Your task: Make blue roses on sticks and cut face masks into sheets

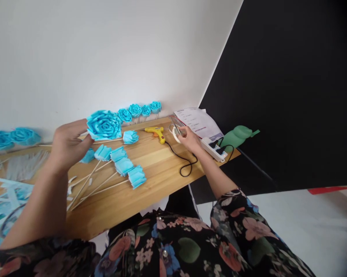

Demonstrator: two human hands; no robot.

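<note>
My left hand point(71, 144) is closed around the base of a large blue paper rose point(104, 125), raised above the table with its petals facing me. My right hand point(189, 139) reaches to the far right of the table, fingers pinched at a slim dark item too small to name. Just beside those fingers lies a white ring-shaped roll point(175, 135). Between my hands rests a yellow glue gun point(156, 132) with a black cord. Below the rose, several light-blue paper buds point(124, 166) on thin sticks lie across one another.
Finished blue roses point(135, 110) stand along the wall, with more roses point(24, 136) at left. A power strip point(213, 149), printed sheets point(198, 122) and a green object point(238, 137) are at right. Blue paper strips point(11, 196) and clear sticks point(25, 165) lie at left on the wooden table point(161, 173).
</note>
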